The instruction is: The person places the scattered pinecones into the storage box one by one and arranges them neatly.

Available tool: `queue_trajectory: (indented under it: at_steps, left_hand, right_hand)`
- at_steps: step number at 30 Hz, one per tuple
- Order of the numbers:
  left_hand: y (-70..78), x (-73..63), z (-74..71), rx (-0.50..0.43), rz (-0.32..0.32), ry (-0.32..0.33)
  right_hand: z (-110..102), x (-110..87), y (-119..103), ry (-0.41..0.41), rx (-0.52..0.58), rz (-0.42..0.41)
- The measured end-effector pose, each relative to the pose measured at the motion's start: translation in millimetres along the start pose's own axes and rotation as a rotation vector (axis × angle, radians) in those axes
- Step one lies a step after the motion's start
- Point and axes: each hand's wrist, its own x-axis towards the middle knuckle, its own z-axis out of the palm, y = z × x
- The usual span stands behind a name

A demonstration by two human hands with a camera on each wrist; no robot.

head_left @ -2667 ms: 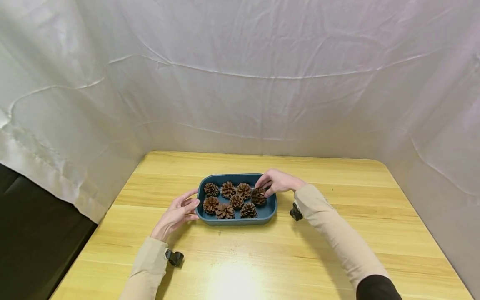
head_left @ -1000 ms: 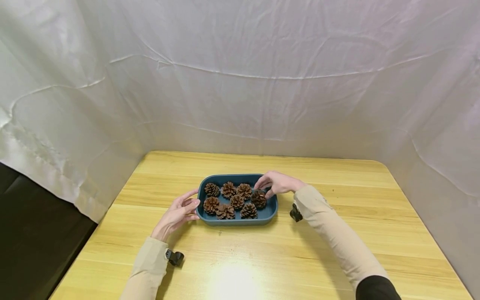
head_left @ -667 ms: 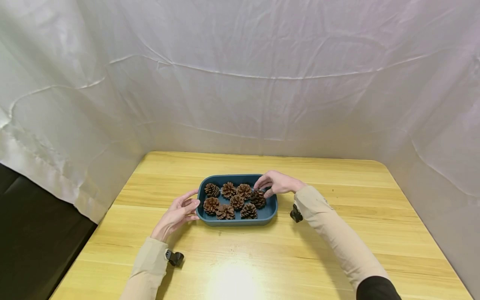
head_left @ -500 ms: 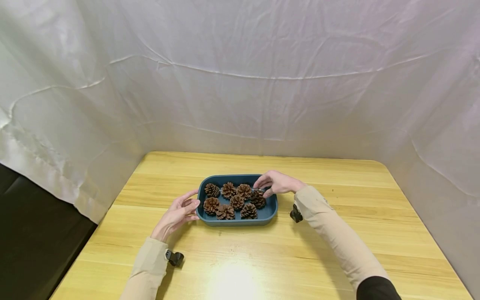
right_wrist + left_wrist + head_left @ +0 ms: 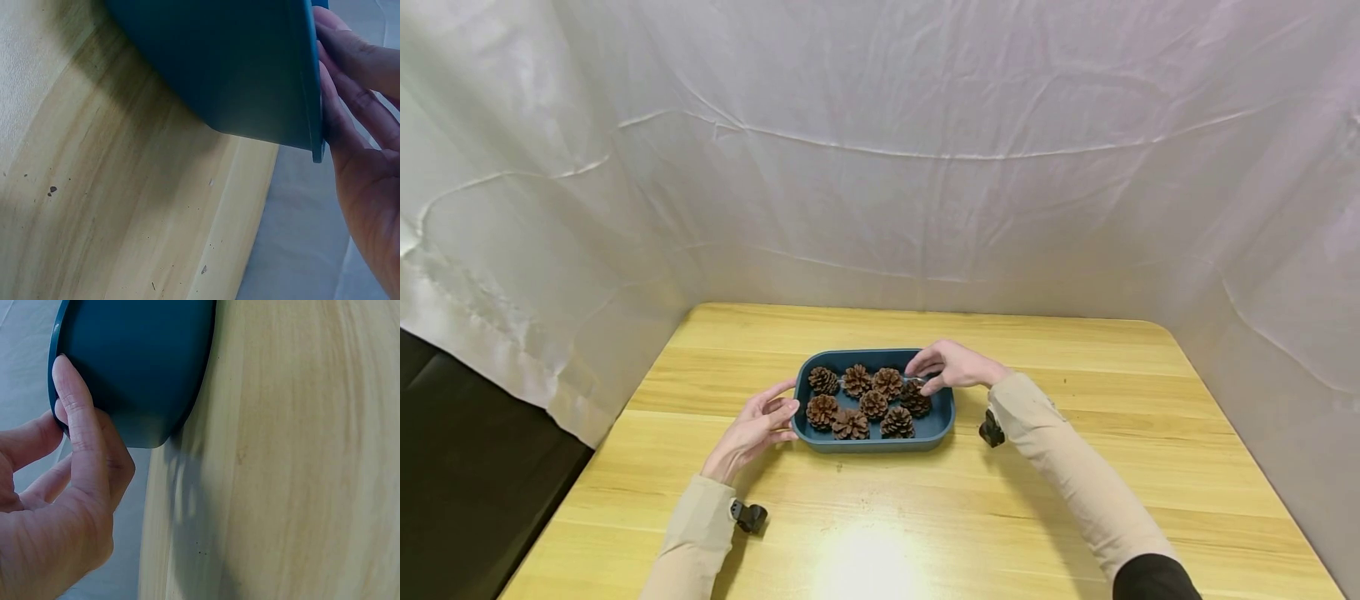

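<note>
A dark blue oblong tray (image 5: 872, 446) with rounded corners stands on the table, with several brown pine cones (image 5: 851, 423) spread over its floor. My left hand (image 5: 760, 429) grips the tray's left end; in the left wrist view its fingers (image 5: 84, 434) lie along the outer wall up at the rim. At the opposite end my right hand (image 5: 953, 365) reaches over the rim from the far right. Its thumb and fingers pinch the upper part of the rightmost pine cone (image 5: 916, 402). That cone is hidden behind the tray wall (image 5: 250, 81) in the right wrist view.
The wooden table (image 5: 1037, 492) has rounded far corners and small dark specks. Pale cloth curtains (image 5: 925, 208) hang behind it and on both sides. A dark surface (image 5: 475, 467) lies low at the left.
My right hand has shifted slightly left, and the rightmost pine cone has turned and sunk a little under its fingers. The left hand and tray have barely moved.
</note>
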Motion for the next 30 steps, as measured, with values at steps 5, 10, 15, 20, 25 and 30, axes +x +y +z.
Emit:
queue_trajectory:
  at_steps: [5, 10, 15, 20, 25, 30]
  left_hand:
    - [0.2, 0.2, 0.6, -0.003, 0.0, 0.0]
    - [0.1, -0.3, 0.5, -0.001, 0.001, 0.005]
    - [0.2, -0.9, 0.4, -0.003, 0.01, -0.001]
    - [-0.2, -0.6, 0.6, -0.008, 0.015, -0.008]
    - [-0.3, -0.4, 0.1, -0.004, 0.02, -0.012]
    - [0.1, -0.4, 1.6, 0.008, 0.027, -0.01]
  right_hand:
    - [1, -0.6, 0, 0.01, 0.023, -0.019]
    - [1, -2.9, -1, 0.023, 0.036, -0.03]
    - [3, -5.5, -1, 0.056, 0.055, -0.044]
    - [6, -8.0, 2, 0.119, 0.044, -0.07]
    - [11, -10.1, 5, 0.202, 0.002, -0.102]
    - [18, -15.0, 4, 0.271, -0.01, -0.119]
